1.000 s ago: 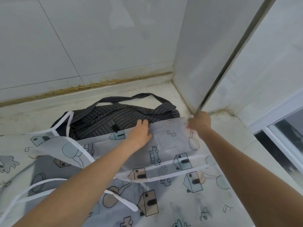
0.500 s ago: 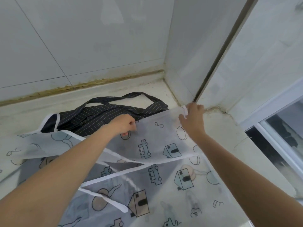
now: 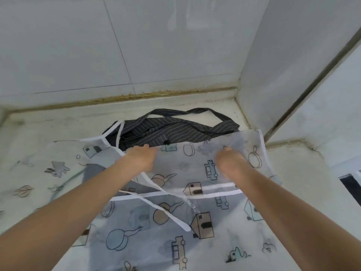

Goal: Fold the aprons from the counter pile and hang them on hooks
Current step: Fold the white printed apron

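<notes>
A translucent white apron (image 3: 197,218) printed with houses, cars and pans lies spread on the counter, its upper part folded over toward me. A dark pinstriped apron (image 3: 175,132) is bunched behind it, near the wall corner. My left hand (image 3: 142,158) lies on the folded top edge with its fingers stretched toward the striped apron. My right hand (image 3: 231,163) is on the same fold further right. It is motion-blurred and its fingertips fade into the sheer fabric, so its grip is unclear. White ties (image 3: 166,210) trail across the printed apron between my forearms.
The pale counter (image 3: 304,173) ends at tiled walls (image 3: 175,55) behind and on the right, where a wall column (image 3: 273,75) juts out. A dark window frame (image 3: 351,184) shows at the right edge. No hooks are in view.
My right hand left the apron's far right corner and slid left onto the fold. My left hand went from pinching the edge to lying stretched on it. The view tilted left.
</notes>
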`<state>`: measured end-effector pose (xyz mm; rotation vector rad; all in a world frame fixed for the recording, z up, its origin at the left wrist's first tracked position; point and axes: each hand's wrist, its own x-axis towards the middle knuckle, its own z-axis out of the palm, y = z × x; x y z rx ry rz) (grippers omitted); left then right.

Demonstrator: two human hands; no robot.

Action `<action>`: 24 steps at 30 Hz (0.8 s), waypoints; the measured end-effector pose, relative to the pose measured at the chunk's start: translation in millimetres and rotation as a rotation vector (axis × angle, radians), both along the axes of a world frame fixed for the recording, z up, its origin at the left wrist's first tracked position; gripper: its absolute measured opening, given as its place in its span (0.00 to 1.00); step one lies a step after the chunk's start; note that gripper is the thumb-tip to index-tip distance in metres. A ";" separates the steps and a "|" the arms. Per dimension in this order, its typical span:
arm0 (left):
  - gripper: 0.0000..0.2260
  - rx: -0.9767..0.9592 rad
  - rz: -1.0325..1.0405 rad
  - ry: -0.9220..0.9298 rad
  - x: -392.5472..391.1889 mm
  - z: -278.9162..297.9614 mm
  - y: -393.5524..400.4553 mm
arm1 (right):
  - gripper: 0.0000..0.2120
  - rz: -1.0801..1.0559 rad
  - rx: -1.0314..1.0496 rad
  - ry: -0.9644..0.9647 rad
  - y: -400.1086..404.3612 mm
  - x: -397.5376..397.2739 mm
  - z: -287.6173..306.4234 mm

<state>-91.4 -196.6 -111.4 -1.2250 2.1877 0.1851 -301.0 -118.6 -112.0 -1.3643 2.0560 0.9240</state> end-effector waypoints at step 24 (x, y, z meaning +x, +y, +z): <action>0.06 -0.053 0.878 0.475 241.1 2.4 -12.8 | 0.50 0.582 0.125 0.058 -58.8 200.0 -14.8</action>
